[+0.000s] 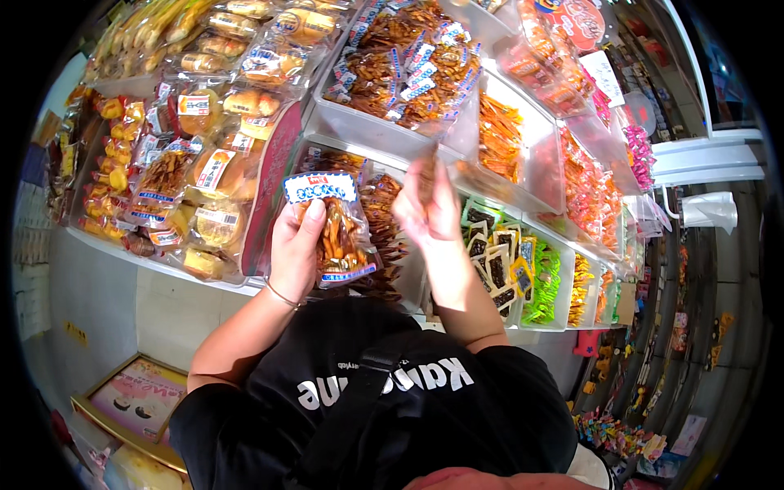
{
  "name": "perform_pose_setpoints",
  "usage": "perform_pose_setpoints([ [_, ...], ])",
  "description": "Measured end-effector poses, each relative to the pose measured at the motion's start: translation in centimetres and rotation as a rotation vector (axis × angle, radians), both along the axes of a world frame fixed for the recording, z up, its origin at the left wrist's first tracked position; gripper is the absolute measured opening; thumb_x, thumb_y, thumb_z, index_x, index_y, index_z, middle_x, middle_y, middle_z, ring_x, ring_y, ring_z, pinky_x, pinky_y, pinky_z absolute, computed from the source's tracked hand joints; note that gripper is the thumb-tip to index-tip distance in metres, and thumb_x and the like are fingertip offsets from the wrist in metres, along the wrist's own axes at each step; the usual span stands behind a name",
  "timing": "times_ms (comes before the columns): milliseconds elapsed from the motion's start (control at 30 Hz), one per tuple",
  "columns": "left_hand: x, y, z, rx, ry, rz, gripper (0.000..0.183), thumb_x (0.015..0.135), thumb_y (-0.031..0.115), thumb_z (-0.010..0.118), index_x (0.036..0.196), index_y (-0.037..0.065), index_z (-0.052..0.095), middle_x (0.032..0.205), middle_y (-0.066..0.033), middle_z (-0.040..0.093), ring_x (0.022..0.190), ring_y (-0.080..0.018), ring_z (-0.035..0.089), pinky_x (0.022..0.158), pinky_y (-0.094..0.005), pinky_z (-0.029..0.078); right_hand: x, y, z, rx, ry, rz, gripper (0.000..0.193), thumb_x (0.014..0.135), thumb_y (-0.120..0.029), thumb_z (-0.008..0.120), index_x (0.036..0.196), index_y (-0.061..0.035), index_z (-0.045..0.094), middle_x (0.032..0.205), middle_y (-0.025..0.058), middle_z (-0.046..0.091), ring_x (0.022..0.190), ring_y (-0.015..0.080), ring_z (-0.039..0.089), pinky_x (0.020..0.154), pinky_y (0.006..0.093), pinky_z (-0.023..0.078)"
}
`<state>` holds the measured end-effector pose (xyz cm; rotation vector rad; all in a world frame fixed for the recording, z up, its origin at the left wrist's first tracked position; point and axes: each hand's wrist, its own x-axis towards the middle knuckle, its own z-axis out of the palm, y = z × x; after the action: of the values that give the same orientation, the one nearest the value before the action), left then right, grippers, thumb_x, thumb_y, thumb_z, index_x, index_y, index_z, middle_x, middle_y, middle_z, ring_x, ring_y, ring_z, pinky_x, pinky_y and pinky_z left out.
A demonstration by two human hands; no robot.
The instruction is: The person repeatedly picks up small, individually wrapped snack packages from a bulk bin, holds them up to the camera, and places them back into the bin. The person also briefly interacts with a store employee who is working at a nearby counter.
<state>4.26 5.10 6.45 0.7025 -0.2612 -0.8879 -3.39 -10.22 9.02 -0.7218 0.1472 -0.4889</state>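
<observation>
My left hand [296, 249] grips a clear snack packet [345, 237] by its left side, thumb across the front. The packet has a blue and white header, with brown strip-like pieces showing through. To its right, my right hand [437, 214] is closed around a slim brown packet [427, 175], which is smeared by motion; its contents cannot be made out. Beneath both hands lies a plastic bin of upright brown snack packets [382, 200]. Beyond them, a larger clear bin [359, 122] holds a heap of similar packets.
Packaged breads [216, 171] fill the display on the left. Bins to the right hold orange sticks [500, 135], dark snack packets [494, 257] and green packets [542, 286]. A white bracket [709, 211] juts out at far right. A framed sign [135, 396] stands low at left.
</observation>
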Motion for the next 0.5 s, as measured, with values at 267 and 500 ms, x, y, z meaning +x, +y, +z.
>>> perform_pose_setpoints([
  [267, 0.0, -1.7, 0.1, 0.016, 0.059, 0.255, 0.043, 0.085, 0.017, 0.052, 0.123, 0.005, 0.033, 0.113, -0.0066, 0.047, 0.102, -0.0140, 0.047, 0.088, -0.0305, 0.038, 0.7, 3.0, -1.0, -1.137, 0.390, -0.251, 0.020, 0.085, -0.018, 0.052, 0.086, 0.0017, 0.055, 0.066, 0.0077, 0.053, 0.060, 0.0117, 0.051, 0.056, 0.0242, 0.041],
  [500, 1.0, -2.0, -0.5, -0.066, 0.219, 0.201, 0.033, 0.087, 0.019, 0.048, 0.117, 0.007, 0.040, 0.110, -0.0069, 0.051, 0.103, -0.0151, 0.048, 0.088, -0.0321, 0.040, 2.1, 1.0, -2.4, -0.149, 0.377, -0.185, 0.024, 0.086, -0.020, 0.050, 0.099, 0.0003, 0.052, 0.085, 0.0065, 0.058, 0.071, 0.0153, 0.056, 0.067, 0.0268, 0.046],
])
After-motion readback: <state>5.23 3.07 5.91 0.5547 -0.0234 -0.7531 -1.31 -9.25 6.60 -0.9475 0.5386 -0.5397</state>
